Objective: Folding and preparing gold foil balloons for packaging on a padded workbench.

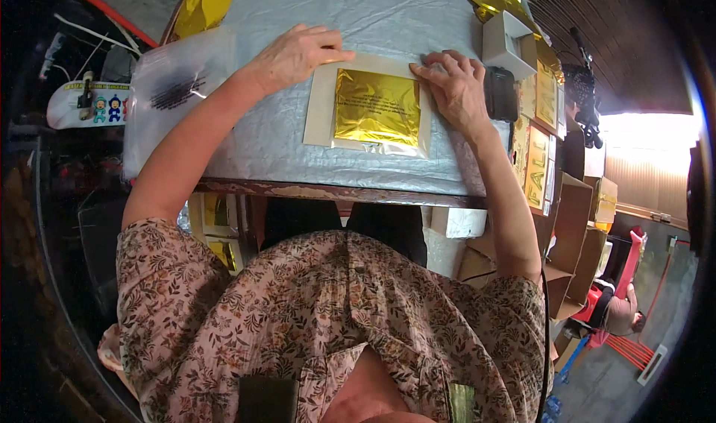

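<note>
A flat beige card [319, 117] lies on the table in front of me, with a folded gold foil sheet [377, 108] on it that bears small dark print. Shiny clear plastic shows along the card's near edge. My left hand [302, 56] is closed at the card's far left part, its fingertips pinching the far edge. At the far right corner my right hand [456, 87] has its thumb and bent fingers pressed to the card. What lies under the fingertips is partly hidden.
A stack of clear plastic bags [168, 61] lies left on the grey-blue covered table [261, 151]. To the right stand a white open box [509, 43], a black object [501, 93] and printed cartons [535, 162]. Gold foil [205, 5] hangs at the far left.
</note>
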The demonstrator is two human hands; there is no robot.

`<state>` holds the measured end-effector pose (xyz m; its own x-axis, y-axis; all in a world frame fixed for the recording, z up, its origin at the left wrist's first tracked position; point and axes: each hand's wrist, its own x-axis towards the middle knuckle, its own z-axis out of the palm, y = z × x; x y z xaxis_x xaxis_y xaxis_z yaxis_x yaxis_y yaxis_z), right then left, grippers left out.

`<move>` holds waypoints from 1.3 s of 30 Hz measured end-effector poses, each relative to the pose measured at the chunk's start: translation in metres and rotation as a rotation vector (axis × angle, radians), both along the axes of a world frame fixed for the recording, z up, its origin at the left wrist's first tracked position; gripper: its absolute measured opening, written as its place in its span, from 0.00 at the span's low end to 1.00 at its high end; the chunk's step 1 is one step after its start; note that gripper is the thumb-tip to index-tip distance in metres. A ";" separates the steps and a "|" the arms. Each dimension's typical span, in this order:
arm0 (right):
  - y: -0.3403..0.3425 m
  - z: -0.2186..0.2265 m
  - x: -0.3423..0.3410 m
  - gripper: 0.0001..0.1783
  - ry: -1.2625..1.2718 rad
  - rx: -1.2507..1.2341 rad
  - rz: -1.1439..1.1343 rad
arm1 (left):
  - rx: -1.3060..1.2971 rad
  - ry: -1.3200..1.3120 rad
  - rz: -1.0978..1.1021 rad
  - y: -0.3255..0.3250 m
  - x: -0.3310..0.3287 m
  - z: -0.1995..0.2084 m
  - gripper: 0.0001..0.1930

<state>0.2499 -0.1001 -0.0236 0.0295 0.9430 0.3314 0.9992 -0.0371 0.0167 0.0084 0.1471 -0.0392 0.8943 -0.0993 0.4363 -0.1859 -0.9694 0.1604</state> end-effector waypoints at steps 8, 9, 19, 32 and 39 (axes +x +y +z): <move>0.028 -0.012 -0.077 0.34 0.080 -0.144 -0.071 | 0.295 0.025 0.105 -0.013 -0.010 -0.006 0.28; 0.035 -0.019 -0.091 0.35 0.145 -0.121 -0.056 | 0.291 0.021 0.117 -0.015 -0.011 -0.006 0.28; 0.001 -0.031 -0.061 0.34 0.244 -0.087 -0.261 | 0.146 0.265 0.370 -0.021 -0.043 -0.014 0.30; -0.010 -0.044 -0.054 0.41 0.091 -0.083 -0.386 | -0.079 0.219 0.389 -0.003 -0.017 -0.008 0.23; -0.010 -0.045 -0.044 0.40 0.087 -0.067 -0.364 | -0.164 0.618 0.608 -0.022 0.065 0.042 0.26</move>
